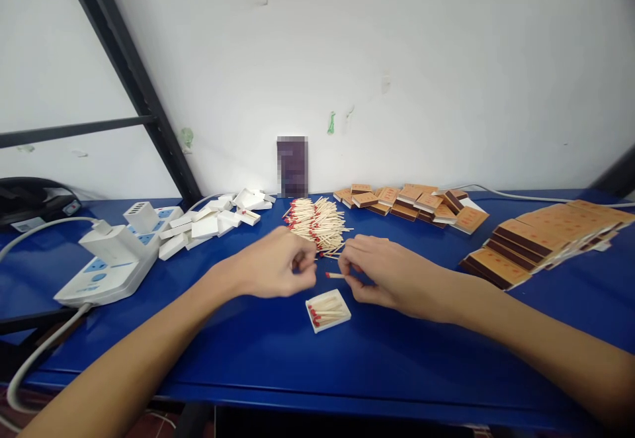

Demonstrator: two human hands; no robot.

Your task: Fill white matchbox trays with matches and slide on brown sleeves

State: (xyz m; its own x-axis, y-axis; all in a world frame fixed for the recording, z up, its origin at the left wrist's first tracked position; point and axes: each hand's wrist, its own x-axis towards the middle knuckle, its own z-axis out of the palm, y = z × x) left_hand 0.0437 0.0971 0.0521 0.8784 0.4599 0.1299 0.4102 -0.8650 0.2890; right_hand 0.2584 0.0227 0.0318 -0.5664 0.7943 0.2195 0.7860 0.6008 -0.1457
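Observation:
My right hand (377,269) pinches a matchstick (335,275) whose red head points left. Curled beside it, my left hand (282,262) has its thumb and forefinger close together; whatever they may hold is hidden. Just below both hands lies a white matchbox tray (341,319) with several red-headed matches (328,307) inside, their heads toward the left. Behind the hands a large heap of loose matches (320,223) is piled on the blue table, partly covered by my left hand.
White empty trays (206,223) are heaped at the left, near a power strip (119,272) with chargers and cables. Tan matchbox sleeves (417,203) lie at the back right; flat stacked sleeves (536,239) lie farther right. A dark blurred rectangular thing (292,167) leans on the wall.

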